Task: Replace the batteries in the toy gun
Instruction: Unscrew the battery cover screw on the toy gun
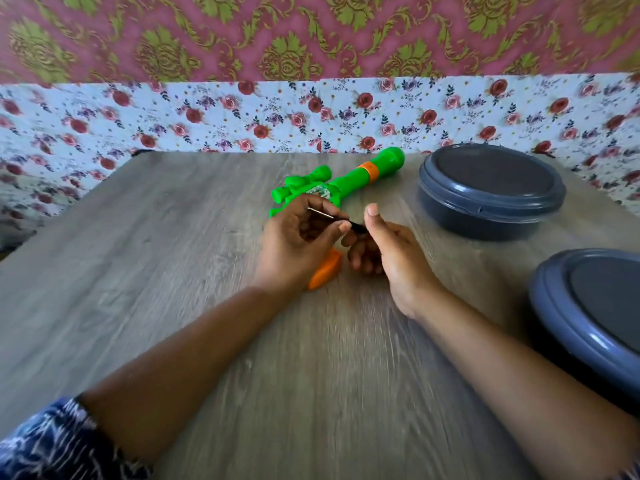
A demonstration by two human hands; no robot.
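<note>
The left hand (298, 244) covers the rear of the toy gun (332, 185), leaving only the orange grip (323, 271) tip in view. A thin tool (332, 218) crosses both hands, perhaps a small screwdriver; its handle is hidden. The right hand (388, 251) hides its own curled fingers. The nearer grey container (588, 313) is cut by the right edge.

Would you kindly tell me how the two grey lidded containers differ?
The far container is fully in view near the floral backdrop; the near container is cut off by the frame's right edge. The far one sits beside the toy gun; the near one lies closer to the person. Both are round, grey and lidded.
</note>
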